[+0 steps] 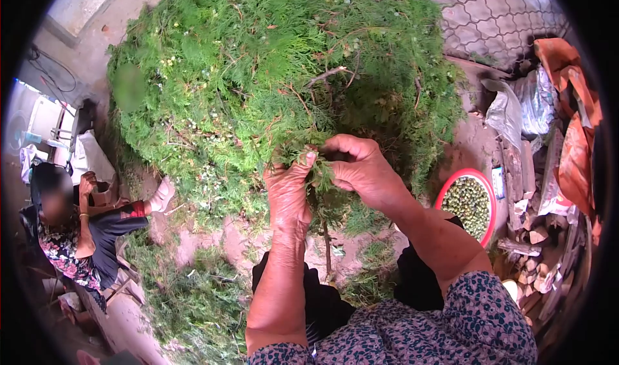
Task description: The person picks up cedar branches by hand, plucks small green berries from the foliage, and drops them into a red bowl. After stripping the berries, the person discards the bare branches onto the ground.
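Note:
My left hand (288,187) is closed round a leafy evergreen branch (320,179), its thumb on top. The branch's bare brown stem appears to hang down below the hands. From the right, my right hand (364,171) meets the same foliage, thumb and bent fingers pinching at it. Whether a small cone sits between those fingertips is hidden by the leaves. Just beyond both hands rises a large heap of cut evergreen branches (258,62), dotted with small pale green cones.
A red-rimmed basin (492,204) of small green cones (465,207) stands at right. Beside it are firewood (538,236), plastic bags (532,104) and an orange sheet (574,152). Loose cuttings (193,294) cover floor at lower left. Another person (77,236) sits at left.

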The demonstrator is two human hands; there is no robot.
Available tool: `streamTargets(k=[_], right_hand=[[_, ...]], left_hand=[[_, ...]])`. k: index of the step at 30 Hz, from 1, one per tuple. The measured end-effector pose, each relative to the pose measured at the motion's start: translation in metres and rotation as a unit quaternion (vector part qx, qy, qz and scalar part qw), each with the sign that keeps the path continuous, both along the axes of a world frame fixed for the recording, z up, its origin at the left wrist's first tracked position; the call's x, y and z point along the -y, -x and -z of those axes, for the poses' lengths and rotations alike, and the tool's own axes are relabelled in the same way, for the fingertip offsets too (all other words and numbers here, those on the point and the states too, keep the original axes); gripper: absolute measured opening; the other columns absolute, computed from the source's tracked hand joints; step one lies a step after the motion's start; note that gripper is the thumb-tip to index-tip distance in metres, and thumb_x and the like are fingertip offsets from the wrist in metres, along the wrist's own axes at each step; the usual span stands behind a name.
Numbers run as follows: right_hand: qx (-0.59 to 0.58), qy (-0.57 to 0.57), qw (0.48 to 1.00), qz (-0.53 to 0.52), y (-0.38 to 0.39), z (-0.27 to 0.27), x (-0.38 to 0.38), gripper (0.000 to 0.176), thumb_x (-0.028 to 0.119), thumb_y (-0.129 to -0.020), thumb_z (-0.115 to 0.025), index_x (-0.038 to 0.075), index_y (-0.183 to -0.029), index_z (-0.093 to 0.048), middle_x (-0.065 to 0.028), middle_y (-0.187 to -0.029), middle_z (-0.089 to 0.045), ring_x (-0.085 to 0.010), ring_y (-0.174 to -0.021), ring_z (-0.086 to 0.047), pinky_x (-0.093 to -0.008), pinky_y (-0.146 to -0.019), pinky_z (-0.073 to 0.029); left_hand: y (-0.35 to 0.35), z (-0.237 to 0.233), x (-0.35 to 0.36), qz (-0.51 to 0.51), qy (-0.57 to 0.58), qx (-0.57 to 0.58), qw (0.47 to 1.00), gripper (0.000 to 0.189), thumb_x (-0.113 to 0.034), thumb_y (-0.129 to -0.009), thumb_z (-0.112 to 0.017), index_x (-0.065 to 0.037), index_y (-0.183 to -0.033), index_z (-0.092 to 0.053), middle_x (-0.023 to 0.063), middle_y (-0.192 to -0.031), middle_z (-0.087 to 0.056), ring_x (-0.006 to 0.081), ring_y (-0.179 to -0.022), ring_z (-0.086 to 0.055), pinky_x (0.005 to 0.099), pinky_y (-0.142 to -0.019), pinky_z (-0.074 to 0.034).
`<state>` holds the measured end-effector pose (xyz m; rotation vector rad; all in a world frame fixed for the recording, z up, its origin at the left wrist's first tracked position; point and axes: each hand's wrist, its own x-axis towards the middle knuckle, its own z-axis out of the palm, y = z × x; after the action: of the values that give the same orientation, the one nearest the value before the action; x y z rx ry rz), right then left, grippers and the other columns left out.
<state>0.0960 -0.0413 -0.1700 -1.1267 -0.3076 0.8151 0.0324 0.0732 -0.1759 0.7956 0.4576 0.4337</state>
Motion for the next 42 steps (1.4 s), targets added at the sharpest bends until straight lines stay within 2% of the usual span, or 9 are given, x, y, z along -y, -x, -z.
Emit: streamTargets(k=[6, 16, 22, 26, 30, 36, 38, 39, 42], right_hand=[[0.201, 0.069, 0.972, 0.105, -0.003, -0.012, 0.001, 0.018, -0.001, -0.075, -0.06, -0.003, -0.092, -0.057, -0.0053, -0.077, -0.06, -0.0087, -0.066, -0.056, -0.0231, -0.059, -0.047], [0.297, 0.176, 0.937, 0.059, -0.009, -0.015, 0.008, 0.027, -0.009, -0.068, -0.054, -0.001, -0.094, -0.057, 0.0003, -0.08, -0.055, -0.0063, -0.075, -0.049, -0.0201, -0.07, -0.041], [0.388, 0.164, 0.907, 0.009, -0.013, -0.014, 0.011, 0.018, -0.007, -0.07, -0.056, -0.002, -0.087, -0.058, 0.0017, -0.074, -0.053, -0.0036, -0.062, -0.046, -0.0184, -0.052, -0.038], [0.29, 0.151, 0.945, 0.015, -0.012, -0.015, 0.012, 0.012, -0.003, -0.074, -0.06, -0.001, -0.086, -0.057, 0.003, -0.07, -0.052, -0.0018, -0.055, -0.042, -0.0173, -0.046, -0.034], [0.292, 0.186, 0.934, 0.089, -0.015, -0.004, 0.011, 0.011, -0.001, -0.076, -0.06, -0.001, -0.086, -0.056, 0.0034, -0.067, -0.051, -0.0022, -0.052, -0.041, -0.0171, -0.046, -0.034], [-0.011, 0.012, 0.995, 0.099, -0.016, -0.017, 0.006, 0.016, 0.007, -0.08, -0.055, 0.004, -0.096, -0.052, -0.0029, -0.082, -0.053, -0.0084, -0.058, -0.045, -0.0193, -0.046, -0.033], [-0.06, -0.01, 0.992, 0.112, -0.007, -0.024, 0.003, 0.021, 0.009, -0.081, -0.053, 0.005, -0.101, -0.05, -0.0056, -0.087, -0.052, -0.0101, -0.063, -0.047, -0.0211, -0.047, -0.033], [-0.077, -0.046, 0.994, 0.065, -0.007, -0.02, 0.003, 0.02, 0.011, -0.082, -0.053, 0.004, -0.101, -0.05, -0.0051, -0.085, -0.051, -0.0095, -0.059, -0.046, -0.0209, -0.045, -0.033], [-0.104, -0.125, 0.985, -0.064, -0.006, -0.002, -0.001, 0.018, 0.015, -0.085, -0.054, 0.004, -0.099, -0.05, -0.0033, -0.076, -0.049, -0.0077, -0.049, -0.041, -0.0197, -0.04, -0.03]], left_hand=[[0.004, -0.018, -0.007, 0.113, -0.034, -0.059, 0.991, 0.071, -0.028, -0.07, -0.075, 0.009, -0.118, -0.037, 0.0158, -0.101, -0.054, 0.0203, -0.086, -0.056, 0.0303, -0.068, -0.049], [0.009, -0.002, -0.014, 0.162, -0.147, -0.115, 0.969, 0.056, -0.025, -0.067, -0.075, 0.002, -0.11, -0.052, 0.0171, -0.123, -0.038, 0.0186, -0.095, -0.055, 0.0283, -0.07, -0.048], [0.012, 0.004, -0.015, 0.135, -0.273, -0.09, 0.948, 0.039, -0.023, -0.074, -0.068, 0.0, -0.103, -0.057, 0.011, -0.101, -0.055, 0.0118, -0.081, -0.054, 0.0246, -0.066, -0.045], [0.007, 0.007, -0.014, 0.134, -0.337, -0.057, 0.93, 0.03, -0.017, -0.076, -0.063, 0.002, -0.098, -0.056, 0.0014, -0.073, -0.059, 0.0073, -0.065, -0.049, 0.0247, -0.063, -0.044], [0.001, 0.012, -0.014, 0.133, -0.344, -0.015, 0.929, 0.025, -0.015, -0.078, -0.06, 0.002, -0.096, -0.056, 0.0009, -0.078, -0.059, 0.0074, -0.067, -0.048, 0.0243, -0.061, -0.043], [0.003, -0.007, -0.018, -0.01, 0.005, -0.043, 0.999, 0.022, -0.02, -0.081, -0.063, -0.005, -0.095, -0.056, 0.0022, -0.082, -0.06, 0.0093, -0.067, -0.05, 0.0245, -0.056, -0.041], [0.006, -0.02, -0.024, -0.035, 0.15, -0.044, 0.987, 0.029, -0.028, -0.079, -0.065, -0.008, -0.098, -0.056, 0.0029, -0.084, -0.06, 0.0117, -0.068, -0.052, 0.0235, -0.056, -0.041], [0.007, -0.008, -0.031, 0.027, 0.115, -0.031, 0.993, 0.038, -0.035, -0.08, -0.063, -0.006, -0.102, -0.056, 0.0045, -0.099, -0.057, 0.013, -0.084, -0.05, 0.0284, -0.07, -0.039], [0.004, -0.001, -0.026, 0.009, 0.061, -0.05, 0.997, 0.064, -0.041, -0.077, -0.065, 0.0, -0.12, -0.041, 0.0085, -0.099, -0.055, 0.0128, -0.073, -0.053, 0.0277, -0.069, -0.042]])
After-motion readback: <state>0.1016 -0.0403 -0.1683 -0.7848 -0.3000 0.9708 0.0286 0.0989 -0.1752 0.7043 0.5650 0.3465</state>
